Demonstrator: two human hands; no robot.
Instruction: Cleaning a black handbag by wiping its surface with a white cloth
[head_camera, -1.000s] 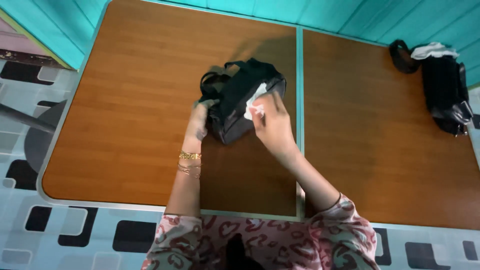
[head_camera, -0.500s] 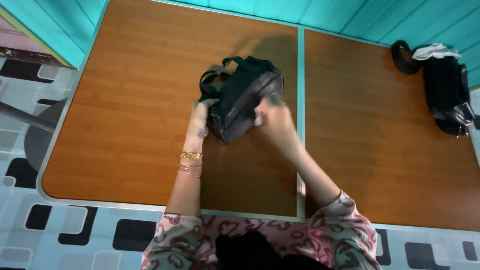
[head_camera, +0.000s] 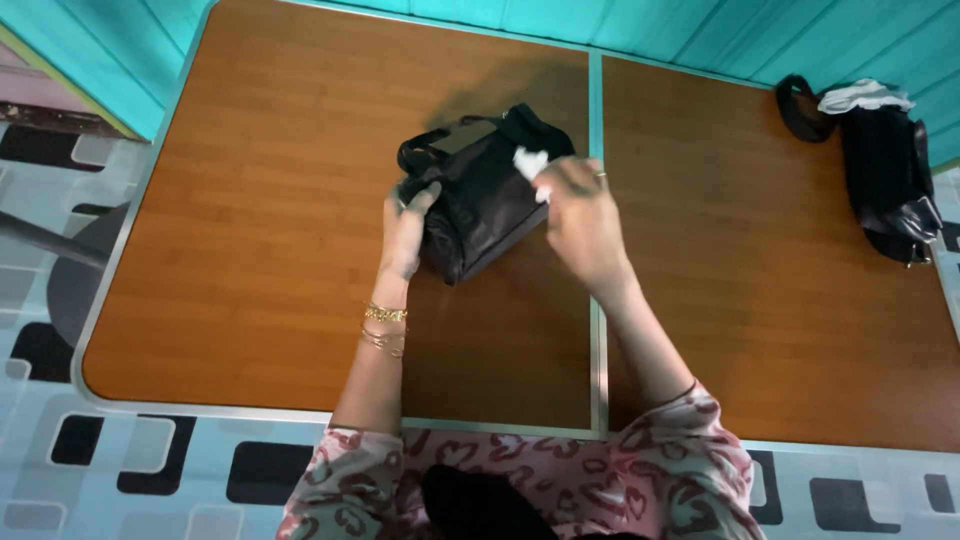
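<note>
A small black handbag (head_camera: 478, 192) lies on the brown wooden table (head_camera: 250, 200), its straps bunched at the far left end. My left hand (head_camera: 405, 232) presses against the bag's near left side and steadies it. My right hand (head_camera: 580, 218) holds a white cloth (head_camera: 528, 162) against the bag's far right top edge. Gold bracelets circle my left wrist.
A second black bag (head_camera: 885, 180) with a white cloth (head_camera: 862, 97) on top lies at the table's far right corner. A metal seam (head_camera: 597, 330) divides the tabletop. Turquoise wall boards run behind; patterned floor lies around the table.
My right hand has slid the white cloth from the bag's near right side up to its far right top edge. The bag shifted slightly; my left hand stayed on it.
</note>
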